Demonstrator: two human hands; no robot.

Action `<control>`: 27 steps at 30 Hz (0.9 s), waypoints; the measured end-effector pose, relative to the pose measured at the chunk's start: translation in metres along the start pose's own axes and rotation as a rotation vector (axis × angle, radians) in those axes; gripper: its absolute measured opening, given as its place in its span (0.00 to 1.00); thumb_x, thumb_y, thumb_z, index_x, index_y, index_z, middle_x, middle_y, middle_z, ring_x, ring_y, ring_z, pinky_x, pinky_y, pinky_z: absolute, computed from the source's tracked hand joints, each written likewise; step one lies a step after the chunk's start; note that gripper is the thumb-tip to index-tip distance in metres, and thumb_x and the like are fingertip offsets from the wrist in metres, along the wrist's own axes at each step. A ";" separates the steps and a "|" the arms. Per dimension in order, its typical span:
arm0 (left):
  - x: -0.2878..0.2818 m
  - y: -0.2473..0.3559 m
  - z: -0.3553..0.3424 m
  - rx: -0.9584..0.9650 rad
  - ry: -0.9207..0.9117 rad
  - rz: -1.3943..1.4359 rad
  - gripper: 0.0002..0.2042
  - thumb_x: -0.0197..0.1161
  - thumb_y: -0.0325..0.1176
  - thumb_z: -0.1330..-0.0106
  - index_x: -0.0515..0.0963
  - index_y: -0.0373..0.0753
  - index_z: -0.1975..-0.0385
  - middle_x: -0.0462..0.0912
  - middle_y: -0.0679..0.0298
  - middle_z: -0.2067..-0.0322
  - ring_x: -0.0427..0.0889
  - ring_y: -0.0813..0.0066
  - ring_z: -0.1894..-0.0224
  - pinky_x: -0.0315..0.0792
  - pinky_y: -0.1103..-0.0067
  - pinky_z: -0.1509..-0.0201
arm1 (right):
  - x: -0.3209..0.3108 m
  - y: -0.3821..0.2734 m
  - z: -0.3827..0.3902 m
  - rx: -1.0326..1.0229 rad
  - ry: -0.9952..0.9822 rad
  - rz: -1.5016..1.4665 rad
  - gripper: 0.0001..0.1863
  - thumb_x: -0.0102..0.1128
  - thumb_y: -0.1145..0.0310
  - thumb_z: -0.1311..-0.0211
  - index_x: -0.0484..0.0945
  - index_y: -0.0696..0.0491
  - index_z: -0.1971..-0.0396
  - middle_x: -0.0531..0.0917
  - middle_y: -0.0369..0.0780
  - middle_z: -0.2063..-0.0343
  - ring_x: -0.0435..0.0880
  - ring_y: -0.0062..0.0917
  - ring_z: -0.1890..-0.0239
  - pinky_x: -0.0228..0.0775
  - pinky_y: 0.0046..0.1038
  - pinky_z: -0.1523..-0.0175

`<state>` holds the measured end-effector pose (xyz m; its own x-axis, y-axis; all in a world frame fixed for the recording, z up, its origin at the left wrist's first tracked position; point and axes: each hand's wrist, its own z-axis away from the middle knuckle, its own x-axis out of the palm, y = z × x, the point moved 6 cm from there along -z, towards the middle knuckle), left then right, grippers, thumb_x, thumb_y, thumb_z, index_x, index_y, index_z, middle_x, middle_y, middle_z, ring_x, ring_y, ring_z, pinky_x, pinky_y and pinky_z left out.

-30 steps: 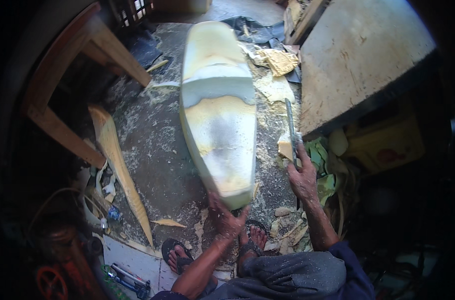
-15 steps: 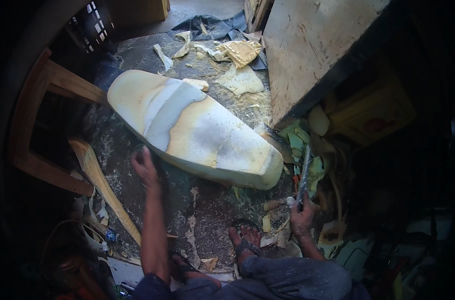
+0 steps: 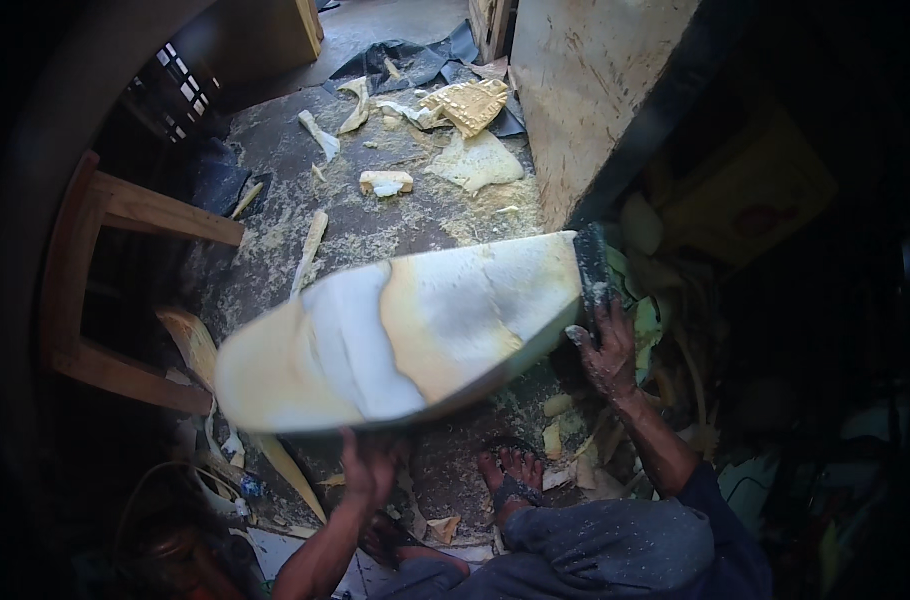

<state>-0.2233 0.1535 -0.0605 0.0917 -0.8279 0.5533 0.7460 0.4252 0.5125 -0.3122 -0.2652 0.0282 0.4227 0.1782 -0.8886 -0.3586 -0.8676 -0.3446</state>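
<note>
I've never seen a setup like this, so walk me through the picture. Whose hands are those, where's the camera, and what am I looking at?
There's no machine here, just a person's two bare hands. The camera sits on that person's head and looks down, so the picture's left is the person's left. Its wide lens bends straight edges near the rim.

The big pale shape across the middle is a foam block, shaped like a long seat. The left hand is at its lower edge; blur hides whether it grips. The right hand holds a dark strip by the block's narrow end.

On the floor lie pale scraps and crumbs. A wooden frame stands at the left.
</note>
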 end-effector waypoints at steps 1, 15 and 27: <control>0.001 -0.020 0.026 -0.109 -0.098 -0.045 0.48 0.49 0.73 0.31 0.54 0.40 0.23 0.62 0.51 0.26 0.63 0.49 0.26 0.59 0.53 0.24 | 0.000 0.006 -0.001 0.041 0.002 -0.046 0.33 0.67 0.56 0.32 0.73 0.62 0.34 0.69 0.67 0.35 0.73 0.63 0.40 0.68 0.51 0.36; 0.065 0.094 0.023 1.008 0.102 -2.041 0.27 0.61 0.38 0.34 0.72 0.34 0.35 0.69 0.45 0.33 0.63 0.45 0.28 0.55 0.52 0.29 | 0.042 -0.110 -0.106 -0.396 0.010 -0.033 0.29 0.63 0.48 0.30 0.76 0.42 0.33 0.69 0.58 0.32 0.76 0.47 0.48 0.71 0.46 0.46; 0.030 0.096 0.024 0.945 0.629 -1.852 0.27 0.54 0.40 0.27 0.67 0.33 0.32 0.65 0.48 0.29 0.55 0.41 0.23 0.47 0.47 0.23 | 0.042 -0.165 0.038 -0.547 -0.269 -0.284 0.22 0.59 0.49 0.28 0.80 0.38 0.38 0.71 0.58 0.33 0.77 0.47 0.53 0.71 0.47 0.51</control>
<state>-0.1644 0.1782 0.0211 0.1386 -0.2921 -0.9463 -0.2236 -0.9401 0.2574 -0.2670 -0.0970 0.0367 0.1905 0.4820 -0.8552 0.2390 -0.8677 -0.4358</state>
